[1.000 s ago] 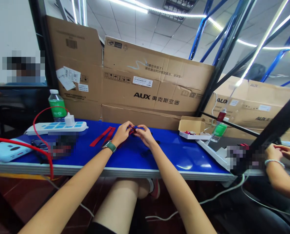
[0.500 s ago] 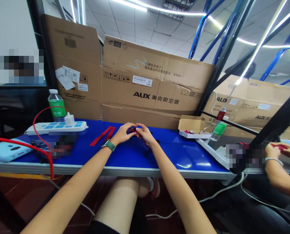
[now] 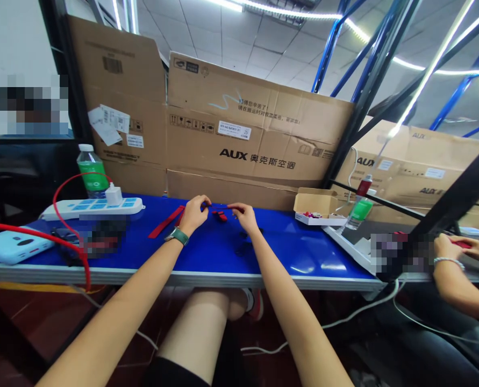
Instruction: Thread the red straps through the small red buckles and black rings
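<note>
A thin dark cord point(image 3: 219, 207) runs taut between my two hands, just above the blue table. My left hand point(image 3: 196, 214) pinches one end of it, and my right hand point(image 3: 245, 217) pinches the other. Just below the cord is a small folded red piece, perhaps a ribbon bow point(image 3: 220, 216); whether it hangs from the cord or lies on the table I cannot tell. Red ribbon strips point(image 3: 165, 222) lie to the left, partly covered by my left hand. Beneath my right wrist sits a small dark item point(image 3: 244, 246), too blurred to name.
At the left are a power strip point(image 3: 90, 208) with a white charger, a light-blue device point(image 3: 15, 244), red cable and a bottle point(image 3: 92, 171). An open small box point(image 3: 317, 209) stands back right. Cardboard point(image 3: 255, 134) walls the rear. A co-worker's hands point(image 3: 452, 247) are at far right.
My hands were together around the red piece; now they have moved apart, with the cord stretched between them. The red piece shows in the gap.
</note>
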`<state>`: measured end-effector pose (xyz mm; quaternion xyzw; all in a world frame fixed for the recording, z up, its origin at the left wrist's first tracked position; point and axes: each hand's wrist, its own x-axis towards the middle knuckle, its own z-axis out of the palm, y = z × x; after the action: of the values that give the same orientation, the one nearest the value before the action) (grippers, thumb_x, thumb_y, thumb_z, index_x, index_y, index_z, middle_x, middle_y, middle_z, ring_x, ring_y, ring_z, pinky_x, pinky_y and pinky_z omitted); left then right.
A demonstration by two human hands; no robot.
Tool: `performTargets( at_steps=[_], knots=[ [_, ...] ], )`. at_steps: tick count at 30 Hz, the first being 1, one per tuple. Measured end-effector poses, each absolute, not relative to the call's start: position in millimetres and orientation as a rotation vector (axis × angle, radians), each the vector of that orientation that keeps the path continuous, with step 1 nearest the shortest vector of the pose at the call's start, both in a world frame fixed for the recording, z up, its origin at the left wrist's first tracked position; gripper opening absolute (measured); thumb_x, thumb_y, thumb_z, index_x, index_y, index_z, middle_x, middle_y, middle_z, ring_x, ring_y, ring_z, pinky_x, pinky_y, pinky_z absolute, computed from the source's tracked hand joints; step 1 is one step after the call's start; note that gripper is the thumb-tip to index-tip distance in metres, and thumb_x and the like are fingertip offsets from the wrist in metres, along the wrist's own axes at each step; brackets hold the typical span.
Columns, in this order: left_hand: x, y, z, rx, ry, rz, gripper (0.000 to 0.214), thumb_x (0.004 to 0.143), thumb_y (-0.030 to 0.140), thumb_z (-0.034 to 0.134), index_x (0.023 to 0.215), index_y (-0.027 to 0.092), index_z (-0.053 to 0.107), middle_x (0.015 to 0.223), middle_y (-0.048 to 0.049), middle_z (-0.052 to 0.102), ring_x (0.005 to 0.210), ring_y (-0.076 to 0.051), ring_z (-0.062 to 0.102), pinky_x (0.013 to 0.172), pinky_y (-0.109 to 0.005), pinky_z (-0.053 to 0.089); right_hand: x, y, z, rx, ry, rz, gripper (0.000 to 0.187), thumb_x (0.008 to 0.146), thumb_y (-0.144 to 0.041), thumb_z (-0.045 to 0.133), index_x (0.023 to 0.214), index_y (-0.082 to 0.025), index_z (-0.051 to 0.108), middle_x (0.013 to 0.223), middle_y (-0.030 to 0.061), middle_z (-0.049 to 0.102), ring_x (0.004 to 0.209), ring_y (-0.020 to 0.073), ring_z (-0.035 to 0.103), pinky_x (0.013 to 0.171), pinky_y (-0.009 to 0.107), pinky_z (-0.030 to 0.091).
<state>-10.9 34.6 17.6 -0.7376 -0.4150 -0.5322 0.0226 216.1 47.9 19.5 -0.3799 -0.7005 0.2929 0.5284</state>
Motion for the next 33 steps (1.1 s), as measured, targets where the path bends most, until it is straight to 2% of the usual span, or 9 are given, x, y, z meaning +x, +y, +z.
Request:
performTargets(
  at_steps=[4, 9, 13, 17, 22, 25, 28, 31, 33],
  knots=[
    [-14.4, 27.6, 20.9, -2.3, -1.318, -1.471, 0.026, 0.069, 0.008, 0.053, 0.089, 0.021, 0.064, 0.094, -0.0066, 0.067, 0.087, -0.023, 0.062, 0.08, -0.033, 0.047, 219.4, 46.3, 19.2, -0.978, -1.728, 0.646, 0.033, 0.075, -0.013, 0.053, 0.092, -0.024, 0.079, 0.095, 0.0016, 0.076, 0.077, 0.0183, 0.067, 0.081, 0.033, 0.054],
    [-19.2, 16.5, 21.2, -2.666, -1.242, -0.917, 0.037, 0.07, 0.017, 0.061, 0.104, 0.028, 0.07, 0.114, -0.005, 0.067, 0.103, -0.029, 0.061, 0.088, -0.038, 0.044, 229.9, 36.7, 25.0, -1.256, -2.026, 0.409, 0.047, 0.065, 0.001, 0.051, 0.089, -0.028, 0.08, 0.101, -0.0007, 0.077, 0.11, 0.0233, 0.065, 0.103, 0.039, 0.045],
    [-14.7, 17.6, 17.5, -2.794, -1.136, -0.936, 0.03, 0.086, 0.031, 0.057, 0.11, 0.03, 0.074, 0.12, -0.0047, 0.069, 0.112, -0.026, 0.062, 0.092, -0.034, 0.045, 242.5, 34.2, 32.3, -1.515, -1.921, 0.21, 0.043, 0.072, -0.002, 0.048, 0.092, -0.025, 0.078, 0.098, 0.0015, 0.077, 0.103, 0.0203, 0.068, 0.096, 0.03, 0.047],
    [-12.5, 25.5, 13.1, -2.905, -1.058, -0.905, 0.02, 0.081, 0.041, 0.068, 0.092, 0.028, 0.078, 0.099, -0.0044, 0.074, 0.092, -0.023, 0.068, 0.084, -0.029, 0.048, 256.8, 33.9, 36.2, -1.68, -1.859, 0.15, 0.032, 0.078, -0.009, 0.052, 0.096, -0.021, 0.075, 0.099, 0.0067, 0.075, 0.097, 0.0216, 0.068, 0.086, 0.027, 0.049],
    [-19.7, 30.3, 14.1, -2.737, -1.196, -0.963, 0.011, 0.076, 0.035, 0.072, 0.072, 0.024, 0.071, 0.081, -0.0039, 0.069, 0.073, -0.021, 0.064, 0.071, -0.028, 0.046, 271.1, 31.0, 35.0, -1.898, -1.77, 0.084, 0.031, 0.082, -0.009, 0.054, 0.103, -0.021, 0.072, 0.107, 0.0114, 0.072, 0.1, 0.0252, 0.067, 0.084, 0.031, 0.049],
    [-24.9, 31.6, 16.9, -2.607, -1.231, -1.09, 0.004, 0.077, 0.022, 0.065, 0.077, 0.024, 0.069, 0.085, -0.0044, 0.067, 0.078, -0.021, 0.064, 0.074, -0.029, 0.046, 278.5, 32.9, 30.5, -2.0, -1.701, -0.013, 0.036, 0.084, -0.007, 0.052, 0.111, -0.021, 0.071, 0.117, 0.0149, 0.067, 0.11, 0.0272, 0.063, 0.09, 0.034, 0.048],
    [-24.4, 30.5, 19.7, -2.638, -1.188, -1.069, 0.018, 0.073, 0.011, 0.056, 0.078, 0.023, 0.069, 0.085, -0.0054, 0.066, 0.08, -0.021, 0.063, 0.076, -0.03, 0.047, 282.2, 38.1, 22.7, -2.052, -1.737, 0.009, 0.04, 0.086, -0.007, 0.051, 0.118, -0.022, 0.07, 0.124, 0.0166, 0.063, 0.114, 0.0295, 0.061, 0.093, 0.038, 0.048],
    [-16.8, 24.7, 21.1, -2.785, -1.061, -0.918, 0.02, 0.071, 0.009, 0.053, 0.074, 0.023, 0.068, 0.082, -0.006, 0.066, 0.08, -0.022, 0.063, 0.074, -0.031, 0.046, 281.7, 43.7, 15.5, -2.035, -1.827, 0.062, 0.041, 0.089, -0.01, 0.052, 0.123, -0.025, 0.069, 0.129, 0.0156, 0.061, 0.118, 0.0317, 0.058, 0.092, 0.04, 0.048],
    [-10.2, 19.7, 20.4, -2.876, -1.018, -0.831, 0.018, 0.074, 0.014, 0.056, 0.08, 0.024, 0.07, 0.082, -0.0047, 0.067, 0.077, -0.021, 0.062, 0.07, -0.03, 0.045, 280.8, 46.8, 12.7, -2.043, -1.848, 0.078, 0.04, 0.091, -0.013, 0.051, 0.125, -0.027, 0.068, 0.131, 0.0151, 0.06, 0.12, 0.0328, 0.056, 0.092, 0.041, 0.049]
  ],
)
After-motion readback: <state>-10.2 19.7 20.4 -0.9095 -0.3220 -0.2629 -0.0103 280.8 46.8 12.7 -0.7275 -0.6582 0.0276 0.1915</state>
